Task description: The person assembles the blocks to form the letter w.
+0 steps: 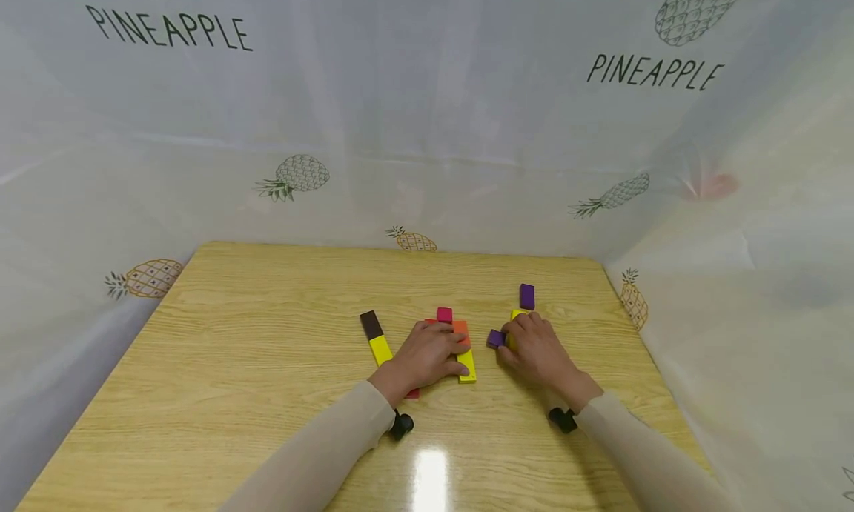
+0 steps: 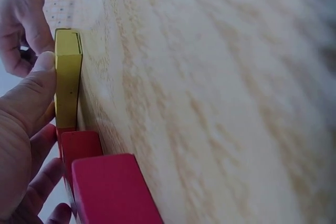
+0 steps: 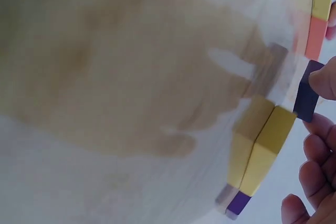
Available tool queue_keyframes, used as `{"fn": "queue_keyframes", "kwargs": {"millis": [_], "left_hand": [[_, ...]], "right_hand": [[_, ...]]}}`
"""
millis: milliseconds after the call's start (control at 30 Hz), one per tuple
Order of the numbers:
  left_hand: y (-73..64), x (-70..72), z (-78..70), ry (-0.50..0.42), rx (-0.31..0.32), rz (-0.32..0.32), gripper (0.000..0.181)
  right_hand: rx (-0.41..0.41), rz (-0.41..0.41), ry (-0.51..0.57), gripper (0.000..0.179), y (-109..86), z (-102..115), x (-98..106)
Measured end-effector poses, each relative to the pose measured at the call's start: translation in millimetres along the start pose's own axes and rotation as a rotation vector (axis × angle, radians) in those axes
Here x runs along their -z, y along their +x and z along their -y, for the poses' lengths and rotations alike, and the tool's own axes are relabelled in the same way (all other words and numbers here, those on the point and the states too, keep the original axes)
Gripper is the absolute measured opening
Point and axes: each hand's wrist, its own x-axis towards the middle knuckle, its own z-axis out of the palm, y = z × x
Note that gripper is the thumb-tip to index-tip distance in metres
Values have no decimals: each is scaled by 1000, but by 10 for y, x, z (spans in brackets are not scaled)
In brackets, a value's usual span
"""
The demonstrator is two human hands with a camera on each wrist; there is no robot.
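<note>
My left hand (image 1: 430, 351) rests over a row of blocks, fingers lying across an orange block (image 1: 460, 330) and the thumb tip on a yellow block (image 1: 467, 365). A crimson block (image 2: 113, 187) shows under the left wrist, with a red block (image 2: 81, 141) just past it. To the right, my right hand (image 1: 539, 353) pinches a small purple block (image 3: 307, 92) between thumb and index finger. That block meets the end of another yellow block (image 3: 268, 145), which the right hand partly covers in the head view. The other right fingers are bent.
A second purple block (image 1: 527, 296) lies beyond the right hand. Left of the left hand, a dark brown block (image 1: 371, 325) joins a yellow block (image 1: 381, 350) end to end. A pinkish-red block (image 1: 445, 315) sits behind the left fingers. The wooden table (image 1: 267, 378) meets a pineapple-print curtain (image 1: 427, 127).
</note>
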Motion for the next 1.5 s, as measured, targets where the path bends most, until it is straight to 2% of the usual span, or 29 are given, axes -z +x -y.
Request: {"fn": "queue_keyframes", "kwargs": {"millis": [133, 333, 500, 900, 1267, 1500], "left_hand": [[2, 12, 7, 7, -3, 4, 51], [9, 24, 16, 7, 3, 14, 51], [17, 29, 28, 5, -2, 12, 51], [24, 48, 43, 3, -3, 17, 52], [41, 19, 75, 2, -16, 10, 51], [46, 6, 89, -16, -19, 12, 51]], "right_hand": [[54, -28, 23, 26, -49, 70, 38], [141, -25, -9, 25, -143, 168, 76], [190, -21, 10, 22, -228, 250, 89], [201, 14, 55, 23, -335, 411, 115], [219, 27, 60, 25, -370, 477, 123], [202, 45, 57, 25, -377, 487, 128]]}}
